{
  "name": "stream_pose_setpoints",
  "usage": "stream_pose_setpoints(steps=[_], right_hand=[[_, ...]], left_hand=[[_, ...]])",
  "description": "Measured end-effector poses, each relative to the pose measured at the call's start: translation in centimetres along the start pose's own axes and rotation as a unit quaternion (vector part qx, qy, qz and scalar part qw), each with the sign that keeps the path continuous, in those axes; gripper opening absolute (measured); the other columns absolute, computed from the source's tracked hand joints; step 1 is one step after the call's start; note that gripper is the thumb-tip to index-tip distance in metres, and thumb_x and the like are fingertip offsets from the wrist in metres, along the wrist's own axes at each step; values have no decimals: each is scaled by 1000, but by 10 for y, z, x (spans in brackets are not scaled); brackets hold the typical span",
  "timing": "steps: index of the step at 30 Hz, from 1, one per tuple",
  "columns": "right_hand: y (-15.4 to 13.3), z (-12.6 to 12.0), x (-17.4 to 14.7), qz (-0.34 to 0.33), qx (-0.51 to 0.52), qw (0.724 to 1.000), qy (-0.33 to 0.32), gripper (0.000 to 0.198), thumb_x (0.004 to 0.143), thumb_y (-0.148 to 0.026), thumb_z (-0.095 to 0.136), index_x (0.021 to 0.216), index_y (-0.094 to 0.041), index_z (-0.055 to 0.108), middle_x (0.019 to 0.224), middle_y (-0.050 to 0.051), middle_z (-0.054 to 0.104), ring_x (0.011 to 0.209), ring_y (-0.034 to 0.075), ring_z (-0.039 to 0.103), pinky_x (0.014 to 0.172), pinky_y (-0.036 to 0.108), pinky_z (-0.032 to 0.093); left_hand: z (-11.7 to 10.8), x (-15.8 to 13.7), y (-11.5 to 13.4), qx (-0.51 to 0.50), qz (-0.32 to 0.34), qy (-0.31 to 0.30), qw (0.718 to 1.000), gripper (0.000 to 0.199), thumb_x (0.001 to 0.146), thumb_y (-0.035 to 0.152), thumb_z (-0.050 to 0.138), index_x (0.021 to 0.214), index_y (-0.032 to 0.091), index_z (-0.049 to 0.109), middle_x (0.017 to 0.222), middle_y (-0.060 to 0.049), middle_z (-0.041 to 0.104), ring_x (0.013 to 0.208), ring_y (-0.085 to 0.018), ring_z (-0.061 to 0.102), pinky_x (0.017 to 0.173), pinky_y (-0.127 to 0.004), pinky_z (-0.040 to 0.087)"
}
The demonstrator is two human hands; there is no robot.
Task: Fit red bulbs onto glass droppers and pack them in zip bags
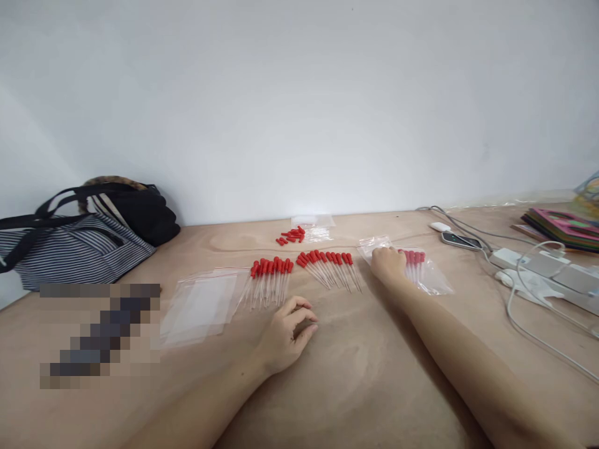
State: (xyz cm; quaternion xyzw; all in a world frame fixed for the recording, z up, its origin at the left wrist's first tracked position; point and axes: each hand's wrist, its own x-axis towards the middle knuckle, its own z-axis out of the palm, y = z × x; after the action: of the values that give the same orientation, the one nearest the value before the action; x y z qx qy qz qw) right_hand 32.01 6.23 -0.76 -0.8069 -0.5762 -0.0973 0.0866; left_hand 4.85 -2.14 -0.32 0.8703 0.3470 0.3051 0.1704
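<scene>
My left hand (291, 333) rests on the table with its fingers loosely curved and apart, holding nothing. In front of it lie a cluster of glass droppers with red rubber bulbs (272, 277) and a fanned row of droppers (330, 265). My right hand (389, 264) is closed at the left part of a clear zip bag (435, 279), its fingertips hidden from me. Inside that bag, several red-bulbed droppers (414, 262) lie side by side. A stack of flat clear bags (199, 308) is left of the clusters.
Loose red bulbs (292, 235) and glass tubes on a bag (318, 231) lie near the wall. A striped bag (84, 249) stands far left, beside a blurred patch. On the right are a black device (461, 241), power strips (543, 268), white cables and coloured sheets (561, 227).
</scene>
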Motion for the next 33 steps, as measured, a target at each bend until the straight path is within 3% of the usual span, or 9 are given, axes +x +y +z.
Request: stream_pose_setpoints(steps=[7,9,11,15,19,23,26,29,33], right_hand=[[-4,-21,-14,1,72,995,64,27,82,-23,37,81,-18,63,89,7,65,88,21,55,75,32,31],[-16,-30,-34,-89,142,981,100,23,81,-26,41,73,-19,62,81,5,65,81,18,55,74,31,29],[-31,-36,-62,-230,214,940,134,19,79,-22,44,68,-19,60,75,4,64,75,16,52,71,30,26],[-56,-41,-113,-415,222,869,155,18,79,-21,46,68,-21,60,64,2,59,68,16,46,67,32,23],[-60,-39,-126,-454,277,839,116,16,82,-29,48,83,-24,63,76,2,63,74,16,49,69,33,25],[-46,-32,-110,-358,358,860,59,18,82,-33,51,87,-22,64,78,3,65,73,15,54,71,32,29],[-34,-24,-99,-321,376,869,29,17,83,-27,49,81,-21,64,76,1,66,73,15,56,72,31,31],[-26,-19,-96,-318,359,878,0,15,81,-24,50,78,-22,64,75,1,67,73,15,57,71,31,32],[-22,-17,-98,-321,349,880,-31,11,78,-22,52,78,-22,63,72,-1,65,73,15,56,71,31,32]], left_hand=[[0,2,-1,-46,-31,7,998,9,77,19,51,80,18,60,90,-5,57,78,-14,57,72,-28,48],[0,4,-2,-112,-82,17,990,14,78,25,52,88,17,59,88,-5,60,77,-15,59,71,-30,50],[3,6,-3,-207,-145,35,967,28,78,34,54,99,15,56,91,-7,63,81,-17,61,73,-32,51],[6,9,-2,-301,-212,77,927,38,78,44,53,100,14,58,93,-8,66,88,-21,62,78,-35,51],[-14,11,-1,-147,-194,180,953,23,80,36,51,84,16,63,77,-3,67,71,-18,63,65,-29,52],[-48,9,10,149,-19,282,948,18,80,25,48,82,19,64,75,-4,63,67,-15,58,66,-27,47],[-50,4,26,268,17,173,948,20,79,22,44,81,19,64,72,-5,59,65,-17,56,61,-28,45],[-30,-3,36,229,-45,-4,972,21,71,27,53,89,19,61,81,-7,57,68,-20,56,59,-30,46],[-16,-7,30,138,-78,-130,979,70,55,50,69,114,17,51,103,-12,53,92,-30,53,73,-40,47]])
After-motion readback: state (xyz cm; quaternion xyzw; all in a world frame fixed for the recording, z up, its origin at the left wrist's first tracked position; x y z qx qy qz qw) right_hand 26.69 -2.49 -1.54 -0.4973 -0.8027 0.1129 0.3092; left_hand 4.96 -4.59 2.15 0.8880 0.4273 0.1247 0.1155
